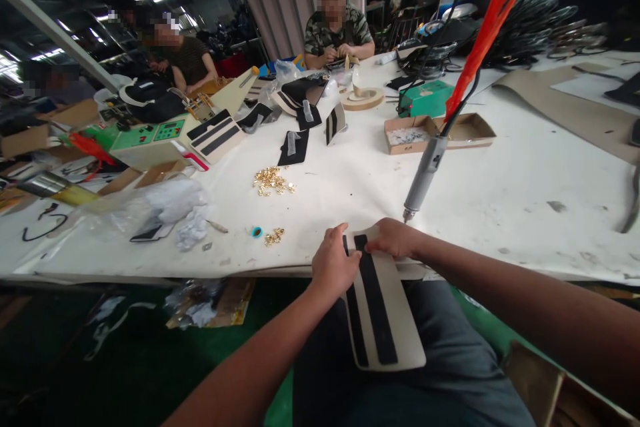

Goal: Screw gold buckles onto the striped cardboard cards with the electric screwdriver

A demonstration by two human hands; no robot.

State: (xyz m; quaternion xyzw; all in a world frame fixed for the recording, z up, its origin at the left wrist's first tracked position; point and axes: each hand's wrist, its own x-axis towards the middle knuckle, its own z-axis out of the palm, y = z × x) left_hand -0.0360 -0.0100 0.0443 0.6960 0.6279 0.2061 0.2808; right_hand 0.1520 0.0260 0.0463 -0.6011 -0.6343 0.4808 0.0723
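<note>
A flat beige panel with two black strips [406, 320] slants from the table edge down over my lap. My left hand [336, 260] grips its upper left side, thumb lying on the face. At the top right corner my right hand [393, 239] holds the same panel, its thumb pressed near the wider strip; the other fingers are partly hidden. Just beyond the right hand hangs a grey electric screwdriver [425, 177], its tip close to the table. Small gold-coloured metal fittings [274, 237] lie left of my hands beside a blue ring [257, 232].
A bigger pile of gold fittings [270, 180] lies farther back. Cardboard trays [470, 130] and a green box [427, 99] stand at the right. Crumpled plastic [170, 207] and a control-panel machine [155, 140] are at left. A co-worker [340, 27] sits across the white table [525, 213].
</note>
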